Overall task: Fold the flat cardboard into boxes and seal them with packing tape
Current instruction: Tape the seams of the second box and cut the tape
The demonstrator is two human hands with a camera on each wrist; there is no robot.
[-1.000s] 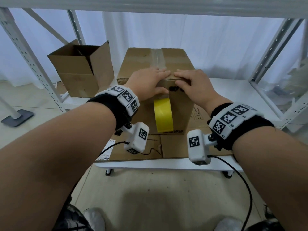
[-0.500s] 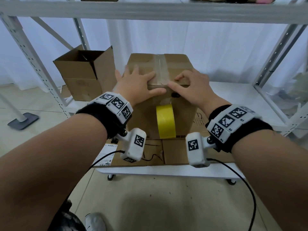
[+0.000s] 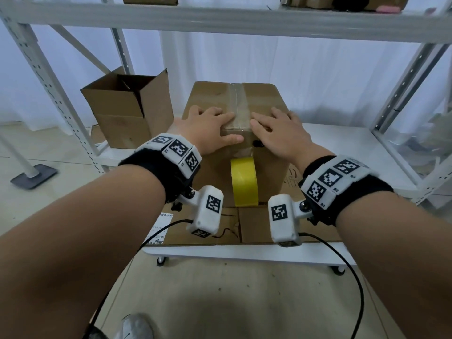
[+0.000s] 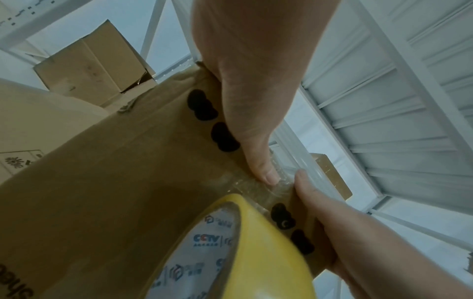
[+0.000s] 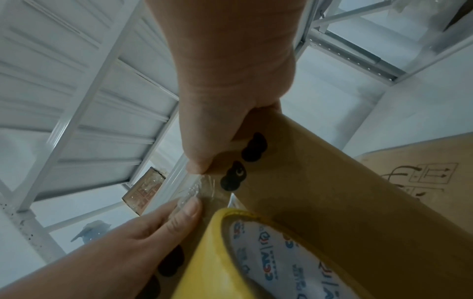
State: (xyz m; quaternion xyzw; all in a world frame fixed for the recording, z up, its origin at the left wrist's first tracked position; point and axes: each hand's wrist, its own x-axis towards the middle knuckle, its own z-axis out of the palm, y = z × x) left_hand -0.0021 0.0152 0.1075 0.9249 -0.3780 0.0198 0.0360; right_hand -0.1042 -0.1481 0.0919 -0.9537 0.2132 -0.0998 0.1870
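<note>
A closed cardboard box (image 3: 215,94) stands on flat cardboard in the head view, with clear tape (image 3: 236,104) along its top seam and over the front edge. My left hand (image 3: 208,127) lies flat on the top just left of the tape, thumb (image 4: 258,161) on the front face at the tape. My right hand (image 3: 278,128) lies flat on the top to the right of the tape, its thumb (image 5: 198,163) at the front edge. A yellow tape roll (image 3: 244,182) hangs against the box front from the strip; neither hand holds it.
An open empty box (image 3: 127,106) stands at the back left on the low white shelf (image 3: 354,152). Flat cardboard sheets (image 3: 256,226) lie under the taped box. White rack posts (image 3: 49,77) rise on both sides, and an upper shelf (image 3: 220,18) runs overhead.
Both hands have slid from the front edge up onto the box top. The right hand's curled fingers have flattened. They now lie either side of the tape.
</note>
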